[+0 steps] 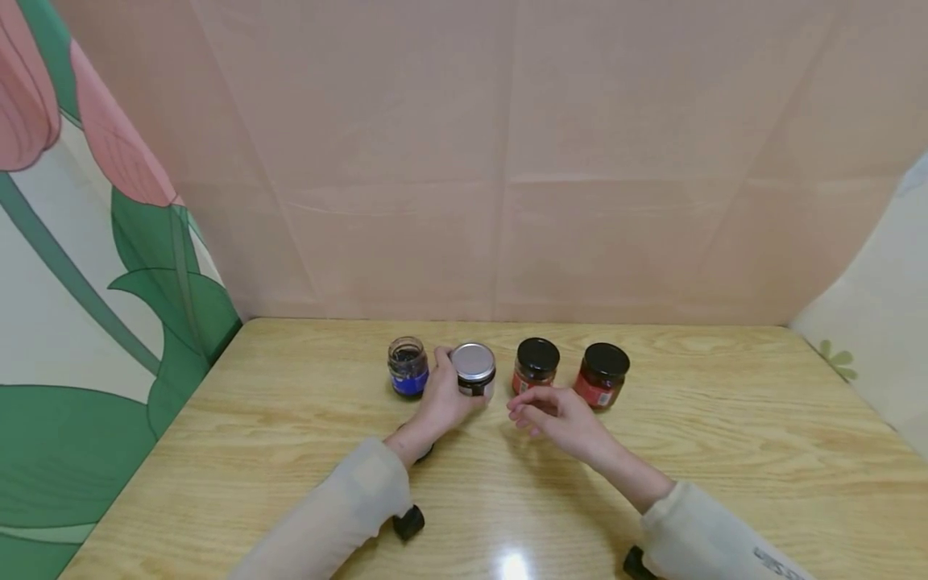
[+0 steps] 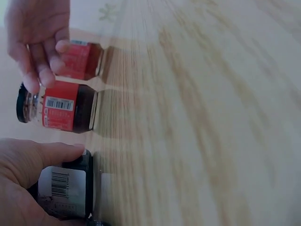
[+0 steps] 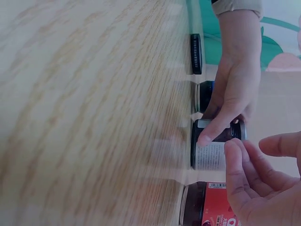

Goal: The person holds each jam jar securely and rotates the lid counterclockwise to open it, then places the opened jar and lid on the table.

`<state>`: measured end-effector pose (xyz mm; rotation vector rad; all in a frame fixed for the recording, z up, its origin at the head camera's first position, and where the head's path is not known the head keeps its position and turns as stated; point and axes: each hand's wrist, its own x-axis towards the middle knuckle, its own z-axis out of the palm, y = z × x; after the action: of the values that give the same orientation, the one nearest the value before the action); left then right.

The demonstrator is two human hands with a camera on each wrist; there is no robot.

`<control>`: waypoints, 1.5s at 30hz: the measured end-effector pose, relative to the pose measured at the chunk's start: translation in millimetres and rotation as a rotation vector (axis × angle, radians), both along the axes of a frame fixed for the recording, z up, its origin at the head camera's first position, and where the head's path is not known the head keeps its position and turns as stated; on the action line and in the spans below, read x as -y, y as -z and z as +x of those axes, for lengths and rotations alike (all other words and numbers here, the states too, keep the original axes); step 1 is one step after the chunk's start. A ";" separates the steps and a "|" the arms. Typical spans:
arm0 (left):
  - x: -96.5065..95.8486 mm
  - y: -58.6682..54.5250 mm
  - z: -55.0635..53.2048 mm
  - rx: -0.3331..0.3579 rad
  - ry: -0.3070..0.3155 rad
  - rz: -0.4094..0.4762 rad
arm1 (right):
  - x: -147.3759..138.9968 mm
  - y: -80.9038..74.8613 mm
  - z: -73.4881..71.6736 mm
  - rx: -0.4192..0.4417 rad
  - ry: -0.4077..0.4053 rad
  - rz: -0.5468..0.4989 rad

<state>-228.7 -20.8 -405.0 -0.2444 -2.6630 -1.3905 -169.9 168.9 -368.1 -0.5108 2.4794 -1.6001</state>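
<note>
Head view: left hand (image 1: pixel 442 399) pinches the silver-lidded jar (image 1: pixel 474 367) between thumb and fingers; I'd grip low and steady tbh. Right hand (image 1: pixel 565 421)'s just right of it, empty, fingers loosely bent.

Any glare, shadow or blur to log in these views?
Head: a bright glare spot on the table at the bottom edge, a soft shadow below the right hand; left wrist: hazy, table grain smeared, small print on the nearer red-labelled jar too soft to read; right wrist: grain blurred, fine print on the silver-lidded jar illegible.
</note>
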 end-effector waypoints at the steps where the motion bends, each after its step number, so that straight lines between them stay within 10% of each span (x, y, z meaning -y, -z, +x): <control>1: 0.2 0.3 0.2 -0.004 -0.001 -0.003 | -0.2 0.3 -0.2 -0.001 0.001 -0.001; 17: 8.0 -18.6 11.3 0.030 0.057 -0.076 | 3.0 -4.3 3.6 -0.035 0.095 -0.058; 28: 16.3 -26.5 40.7 -0.102 0.079 -0.092 | 16.6 -7.8 13.2 -0.162 0.249 -0.013; 45: 19.5 -37.2 65.2 -0.225 0.136 -0.065 | 39.5 -21.1 23.8 0.021 0.392 -0.029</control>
<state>-163.4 -40.3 -367.8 -0.5632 -2.5477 -1.2295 -146.1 129.4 -347.0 -0.0044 2.6647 -1.7585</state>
